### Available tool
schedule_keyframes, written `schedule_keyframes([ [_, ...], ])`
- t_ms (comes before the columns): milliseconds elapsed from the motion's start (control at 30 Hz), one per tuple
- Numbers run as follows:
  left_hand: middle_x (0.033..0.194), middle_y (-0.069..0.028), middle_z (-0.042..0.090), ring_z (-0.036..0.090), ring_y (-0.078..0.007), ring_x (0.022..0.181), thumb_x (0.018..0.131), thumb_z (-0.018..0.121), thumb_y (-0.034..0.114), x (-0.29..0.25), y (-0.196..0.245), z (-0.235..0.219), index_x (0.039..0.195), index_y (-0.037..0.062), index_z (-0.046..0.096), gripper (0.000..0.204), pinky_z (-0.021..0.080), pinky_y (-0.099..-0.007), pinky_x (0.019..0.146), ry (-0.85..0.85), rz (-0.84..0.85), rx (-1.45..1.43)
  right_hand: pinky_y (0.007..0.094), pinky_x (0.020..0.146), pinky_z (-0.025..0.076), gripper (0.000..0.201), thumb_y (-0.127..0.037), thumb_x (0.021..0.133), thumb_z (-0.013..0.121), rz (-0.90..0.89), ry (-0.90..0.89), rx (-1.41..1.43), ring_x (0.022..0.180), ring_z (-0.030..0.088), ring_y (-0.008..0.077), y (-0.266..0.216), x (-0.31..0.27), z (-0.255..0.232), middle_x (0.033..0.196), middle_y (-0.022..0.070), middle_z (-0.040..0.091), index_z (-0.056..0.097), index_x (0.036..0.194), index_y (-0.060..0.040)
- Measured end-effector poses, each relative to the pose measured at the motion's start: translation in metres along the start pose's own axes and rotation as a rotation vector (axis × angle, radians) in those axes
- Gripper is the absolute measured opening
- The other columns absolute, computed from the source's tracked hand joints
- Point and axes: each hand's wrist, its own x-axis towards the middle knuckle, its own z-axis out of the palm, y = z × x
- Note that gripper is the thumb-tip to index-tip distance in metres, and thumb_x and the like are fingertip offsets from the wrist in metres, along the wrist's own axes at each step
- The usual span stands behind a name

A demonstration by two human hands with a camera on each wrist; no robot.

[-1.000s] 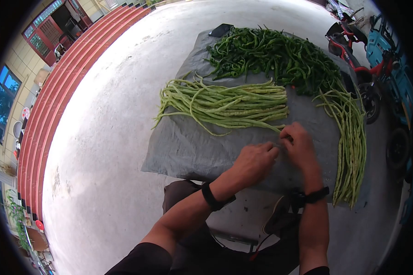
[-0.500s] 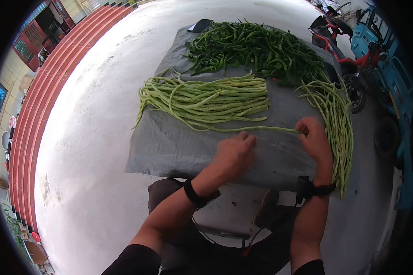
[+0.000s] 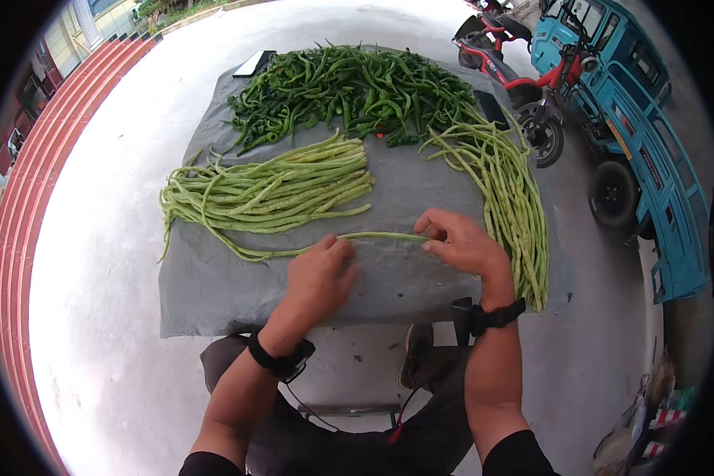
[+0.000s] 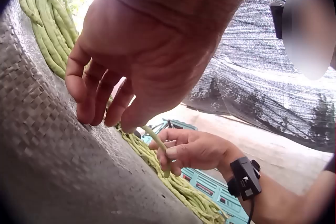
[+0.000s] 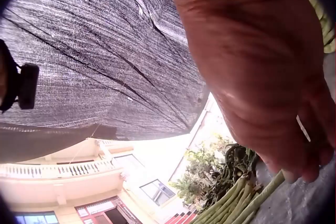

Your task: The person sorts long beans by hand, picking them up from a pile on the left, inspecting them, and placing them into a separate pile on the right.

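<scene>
One long green yardlong bean (image 3: 385,235) stretches along the near part of the grey woven sheet (image 3: 214,297). My right hand (image 3: 464,244) pinches its right end between thumb and fingers; in the left wrist view the tip pokes out below the thumb. My left hand (image 3: 319,279) lies over the bean's middle, fingers loosely bent and thumb apart, hiding a short stretch of it. Behind the left hand rests a thick bundle of yardlong beans (image 3: 278,186), which the single bean's left end meets. To the right of my right hand lies a second, lengthwise bundle (image 3: 512,198).
A heap of green chili peppers (image 3: 349,91) covers the far side of the sheet. A phone (image 3: 255,63) lies at the far left corner, and a dark flat object (image 3: 490,107) at the right. A blue cargo tricycle (image 3: 650,159) stands beyond; red steps (image 3: 55,159) run along the left.
The view has swung right. My hands, close together at first, have spread apart. My right hand has drawn the bean's end away from the left bundle and nearer to me; the left hand now covers its middle.
</scene>
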Motion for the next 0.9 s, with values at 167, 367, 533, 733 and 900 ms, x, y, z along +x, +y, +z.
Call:
schedule_keyframes([
  [167, 0.103, -0.0088, 0.071, 0.073, -0.0327, 0.085, 0.092, 0.079, 0.020, 0.001, 0.004, -0.004, 0.103, 0.0081, 0.072, 0.018, 0.057, -0.0466, 0.077, -0.018, -0.008, -0.062, 0.0358, 0.068, 0.051, 0.021, -0.017, 0.094, 0.078, 0.031, -0.081, 0.041, 0.071, 0.061, 0.0163, -0.021, -0.005, -0.014, 0.077, 0.0056, 0.068, 0.075, 0.107, -0.0017],
  [367, 0.100, -0.0104, 0.077, 0.075, -0.0298, 0.084, 0.092, 0.079, 0.020, 0.002, 0.009, -0.012, 0.103, 0.0062, 0.075, 0.018, 0.058, -0.0429, 0.075, -0.088, -0.062, -0.201, 0.0306, 0.068, 0.049, 0.016, -0.014, 0.093, 0.077, 0.074, 0.061, 0.215, 0.071, 0.060, 0.0100, 0.003, -0.026, -0.041, 0.078, 0.0017, 0.069, 0.075, 0.102, 0.0001],
  [533, 0.096, -0.0120, 0.079, 0.076, -0.0287, 0.083, 0.093, 0.079, 0.020, 0.003, 0.008, -0.012, 0.101, 0.0052, 0.077, 0.017, 0.059, -0.0419, 0.076, -0.176, -0.050, -0.202, 0.0284, 0.068, 0.051, 0.011, -0.009, 0.093, 0.077, 0.106, 0.046, 0.280, 0.072, 0.062, 0.0080, -0.006, -0.038, -0.046, 0.079, 0.0007, 0.070, 0.075, 0.099, 0.0000],
  [733, 0.096, -0.0128, 0.078, 0.077, -0.0286, 0.083, 0.093, 0.079, 0.020, 0.003, 0.012, -0.012, 0.102, 0.0032, 0.076, 0.019, 0.059, -0.0412, 0.076, -0.226, -0.011, -0.236, 0.0274, 0.056, 0.048, 0.014, -0.013, 0.100, 0.075, -0.017, 0.286, 0.450, 0.068, 0.066, 0.0089, -0.014, -0.026, -0.046, 0.077, 0.0028, 0.071, 0.074, 0.108, -0.0016],
  [900, 0.110, -0.0144, 0.077, 0.077, -0.0286, 0.089, 0.093, 0.079, 0.019, 0.000, 0.012, -0.014, 0.114, 0.0025, 0.074, 0.027, 0.059, -0.0412, 0.081, -0.155, -0.041, -0.287, 0.0240, 0.046, 0.042, 0.013, -0.018, 0.105, 0.071, 0.170, 1.132, 0.772, 0.065, 0.071, 0.0125, 0.037, -0.033, -0.072, 0.078, 0.0079, 0.075, 0.068, 0.106, -0.0046],
])
